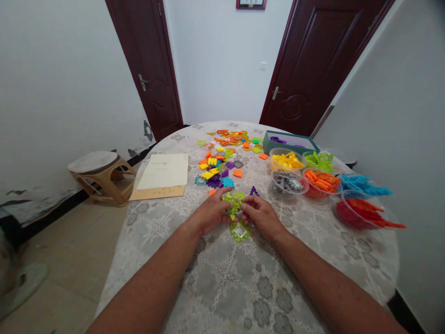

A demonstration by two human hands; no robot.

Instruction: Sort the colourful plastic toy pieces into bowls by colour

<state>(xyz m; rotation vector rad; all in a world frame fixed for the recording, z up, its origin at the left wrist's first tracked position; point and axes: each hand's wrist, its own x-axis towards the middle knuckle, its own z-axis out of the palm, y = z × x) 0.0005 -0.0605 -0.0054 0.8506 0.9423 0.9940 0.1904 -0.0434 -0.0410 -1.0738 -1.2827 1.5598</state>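
Note:
My left hand [209,214] and my right hand [261,215] meet over the middle of a round table [222,278]. Both pinch the same cluster of lime-green plastic building pieces [233,203] between their fingertips. Just below them a green square frame piece [239,230] lies flat on the patterned cloth. A purple triangular piece [254,191] sits right behind my right hand. Further back a heap of loose coloured pieces [222,160] is spread over the cloth.
Clear bowls hold sorted pieces at the right: yellow [287,160], green [320,161], grey [288,182], orange [321,181], blue [363,184], red [361,212]. A teal box [290,140] stands behind them. Paper sheets [163,174] lie left. A stool [100,176] stands on the floor.

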